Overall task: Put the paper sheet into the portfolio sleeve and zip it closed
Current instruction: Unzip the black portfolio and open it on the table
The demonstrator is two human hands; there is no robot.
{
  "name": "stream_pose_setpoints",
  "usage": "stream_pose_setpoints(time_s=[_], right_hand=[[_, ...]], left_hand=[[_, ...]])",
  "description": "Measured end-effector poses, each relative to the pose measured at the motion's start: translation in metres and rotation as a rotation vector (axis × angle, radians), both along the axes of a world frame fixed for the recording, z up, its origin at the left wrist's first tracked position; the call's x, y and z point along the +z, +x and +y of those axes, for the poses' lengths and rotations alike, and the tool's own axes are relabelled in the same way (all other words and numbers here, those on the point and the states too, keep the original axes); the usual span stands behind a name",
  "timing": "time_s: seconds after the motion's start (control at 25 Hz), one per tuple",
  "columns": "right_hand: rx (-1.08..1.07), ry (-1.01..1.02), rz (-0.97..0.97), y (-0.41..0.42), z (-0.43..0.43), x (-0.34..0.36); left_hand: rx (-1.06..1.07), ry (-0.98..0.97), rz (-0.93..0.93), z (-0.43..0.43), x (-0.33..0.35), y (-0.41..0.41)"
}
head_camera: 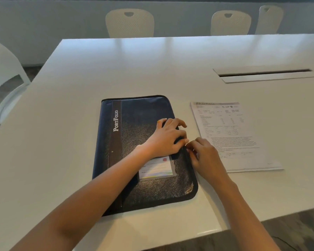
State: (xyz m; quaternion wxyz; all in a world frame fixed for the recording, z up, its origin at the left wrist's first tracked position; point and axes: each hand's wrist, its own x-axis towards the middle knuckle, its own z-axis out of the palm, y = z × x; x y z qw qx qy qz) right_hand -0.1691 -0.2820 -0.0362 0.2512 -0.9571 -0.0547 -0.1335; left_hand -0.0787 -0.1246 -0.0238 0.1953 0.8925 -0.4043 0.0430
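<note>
A dark blue and black portfolio sleeve (134, 142) marked "PortFolio" lies flat on the white table (98, 69), with a label card in a clear pocket near its lower right. My left hand (168, 137) lies on its right part, fingers curled over the right edge. My right hand (203, 154) is at that same edge, its fingertips pinched together on the zipper line; the zipper pull itself is hidden by the fingers. The printed paper sheet (232, 134) lies flat on the table to the right of the sleeve, touched by neither hand.
A cable slot with a flap (265, 74) is set into the table at the far right. White chairs (130, 23) stand along the far side and one at the left (5, 78). The table's near edge runs close to my right forearm.
</note>
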Motion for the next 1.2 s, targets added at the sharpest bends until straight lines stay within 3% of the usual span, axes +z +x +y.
stream_pose_setpoints(time_s=[0.6,1.0,1.2], right_hand=[[0.025,0.025,0.014,-0.124,-0.002,-0.007],[0.091,0.032,-0.004,-0.128,0.018,-0.006],[0.034,0.205,-0.055,-0.12,-0.003,-0.005]], left_hand=[[0.04,-0.018,-0.029,-0.003,-0.004,-0.003],[0.122,0.048,-0.161,-0.008,-0.004,0.002],[0.158,0.111,-0.133,0.0,0.013,-0.039]])
